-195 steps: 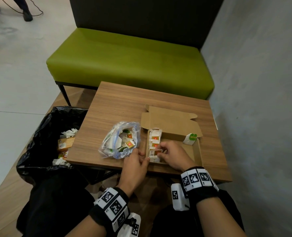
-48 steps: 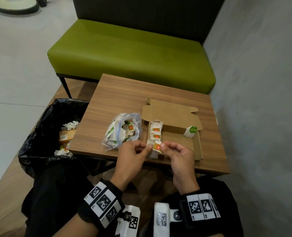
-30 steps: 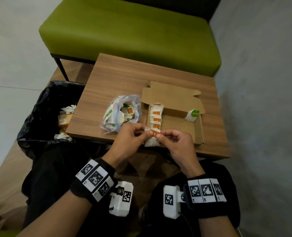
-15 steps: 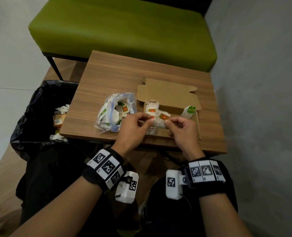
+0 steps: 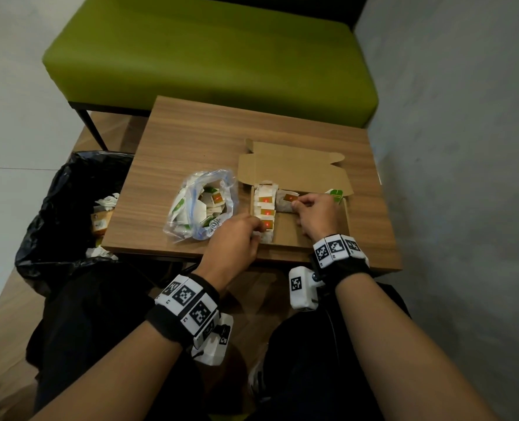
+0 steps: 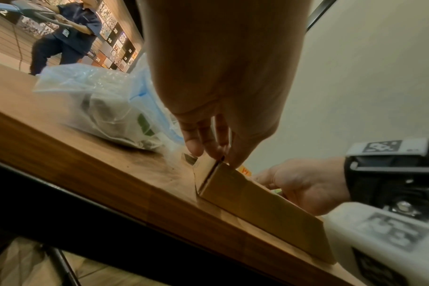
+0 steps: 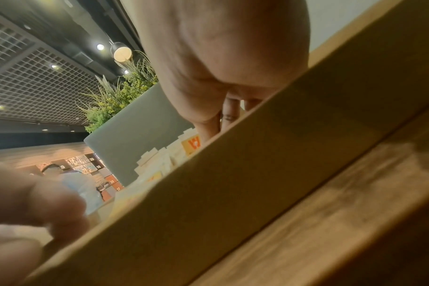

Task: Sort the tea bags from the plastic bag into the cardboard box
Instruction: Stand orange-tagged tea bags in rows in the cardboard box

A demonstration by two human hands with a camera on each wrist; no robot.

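The open cardboard box lies on the wooden table, with a row of orange-labelled tea bags standing along its left side. My right hand is inside the box and pinches another orange-labelled tea bag beside that row. The same label shows over the box wall in the right wrist view. My left hand pinches the box's near left corner. Just left of the box lies the clear plastic bag, with several tea bags inside. A green-tagged tea bag leans in the far right corner.
A black bin bag with discarded wrappers stands open at the table's left edge. A green bench runs behind the table, and a grey wall is close on the right. The box lid lies folded back.
Both hands held one tea bag above the table's near edge. My right hand has carried it forward into the box, and my left hand has dropped to the box's near left corner.
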